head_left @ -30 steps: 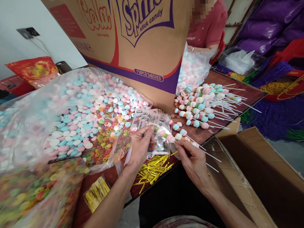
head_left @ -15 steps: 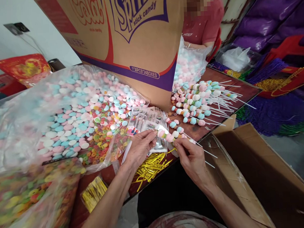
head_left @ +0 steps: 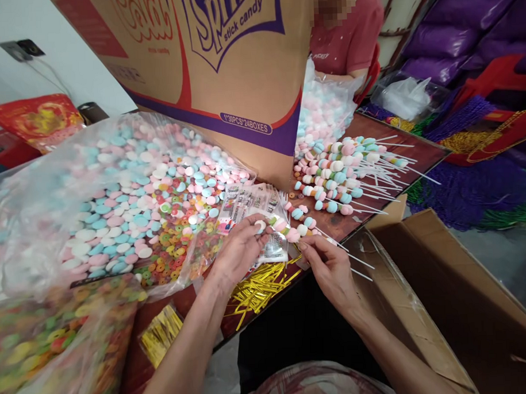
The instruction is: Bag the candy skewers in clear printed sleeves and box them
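Observation:
Between my hands is a candy skewer (head_left: 279,224) with pink and white pieces and green rings. At its left end, the fingers of my left hand (head_left: 244,246) are closed around a white candy piece. My right hand (head_left: 328,262) pinches the skewer's other end, just right of the pink candy. Under and behind them lie printed clear wrappers (head_left: 250,203), and gold twist ties (head_left: 261,286) are spread below. Finished-looking candy skewers (head_left: 340,171) are heaped to the right, their white sticks pointing right.
A large carton (head_left: 242,88) stands behind. Bags of pastel candies (head_left: 116,208) and ring candies (head_left: 56,336) lie at left. A bundle of gold ties (head_left: 161,334) is near the front. An open cardboard box (head_left: 438,283) is at right. A person in red (head_left: 347,36) sits behind the table.
My left hand has moved slightly left and now has a white piece at its fingertips. The skewer's left end shows farther from that hand. The view has shifted a little.

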Demonstrator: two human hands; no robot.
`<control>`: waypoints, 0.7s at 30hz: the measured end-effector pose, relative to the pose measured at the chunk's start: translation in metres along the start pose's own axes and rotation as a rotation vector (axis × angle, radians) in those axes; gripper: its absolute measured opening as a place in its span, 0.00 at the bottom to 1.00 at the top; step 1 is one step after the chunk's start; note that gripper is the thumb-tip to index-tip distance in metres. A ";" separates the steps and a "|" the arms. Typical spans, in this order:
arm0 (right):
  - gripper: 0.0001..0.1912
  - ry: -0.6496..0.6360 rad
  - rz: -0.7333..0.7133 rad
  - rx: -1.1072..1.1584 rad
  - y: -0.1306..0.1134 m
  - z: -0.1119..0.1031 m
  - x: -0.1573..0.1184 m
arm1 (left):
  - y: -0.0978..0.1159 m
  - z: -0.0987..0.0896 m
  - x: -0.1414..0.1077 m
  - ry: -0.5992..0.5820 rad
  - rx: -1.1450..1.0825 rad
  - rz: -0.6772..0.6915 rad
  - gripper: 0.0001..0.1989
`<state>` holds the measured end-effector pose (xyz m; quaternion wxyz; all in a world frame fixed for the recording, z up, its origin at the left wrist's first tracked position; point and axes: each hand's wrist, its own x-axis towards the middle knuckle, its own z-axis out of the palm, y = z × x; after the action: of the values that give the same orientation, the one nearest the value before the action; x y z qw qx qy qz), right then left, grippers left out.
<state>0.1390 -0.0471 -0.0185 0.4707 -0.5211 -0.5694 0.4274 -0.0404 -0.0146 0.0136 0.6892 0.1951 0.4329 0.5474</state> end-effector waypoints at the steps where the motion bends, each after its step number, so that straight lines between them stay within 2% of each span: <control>1: 0.12 -0.004 0.011 -0.003 0.000 -0.002 -0.001 | 0.000 -0.002 -0.001 -0.004 0.031 0.015 0.10; 6: 0.12 -0.034 0.041 -0.060 0.003 -0.008 -0.007 | -0.006 -0.009 -0.003 0.029 0.200 0.076 0.14; 10: 0.13 -0.044 0.030 -0.090 0.004 -0.009 -0.009 | -0.007 -0.008 -0.004 0.036 0.323 0.111 0.13; 17: 0.14 -0.053 0.017 -0.081 -0.002 -0.012 -0.009 | -0.008 -0.003 -0.006 0.112 0.287 0.175 0.15; 21: 0.12 -0.037 0.015 -0.057 -0.002 -0.009 -0.011 | -0.008 -0.005 -0.008 0.042 0.328 0.148 0.11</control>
<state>0.1473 -0.0586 -0.0159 0.4419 -0.5304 -0.5862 0.4241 -0.0395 -0.0253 0.0076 0.5967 0.3246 0.5153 0.5226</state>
